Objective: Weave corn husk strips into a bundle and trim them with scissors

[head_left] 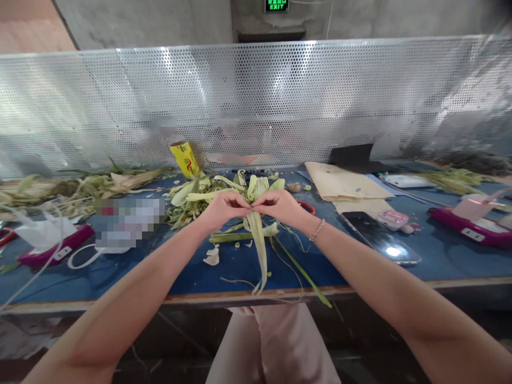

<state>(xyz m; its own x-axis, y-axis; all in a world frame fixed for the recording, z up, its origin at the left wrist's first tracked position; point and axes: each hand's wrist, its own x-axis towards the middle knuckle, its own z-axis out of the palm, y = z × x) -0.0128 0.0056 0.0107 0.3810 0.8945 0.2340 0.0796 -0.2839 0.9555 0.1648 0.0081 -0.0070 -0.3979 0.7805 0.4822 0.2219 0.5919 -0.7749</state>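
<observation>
My left hand [224, 208] and my right hand [285, 207] meet above the middle of the table, fingertips pinched together. Between them they grip the neck of a pale green husk bundle [259, 245]. A long strip of it hangs down toward the table's front edge, and broader pieces fan out behind my fingers. Exactly what lies between the fingertips is hidden. To the left of the bundle is a heap of green leaves and husk scraps [182, 205]. Beside my right hand a red scissors handle [307, 207] shows partly. A long green stalk [304, 272] lies below, reaching over the edge.
A yellow tube [184, 159] stands tilted at the back. Right of my hands are brown paper [344, 184], a phone [380, 237] and a pink case [392, 219]. Magenta power strips [470, 230] with cables sit at both sides. A perforated metal panel [256, 101] borders the table.
</observation>
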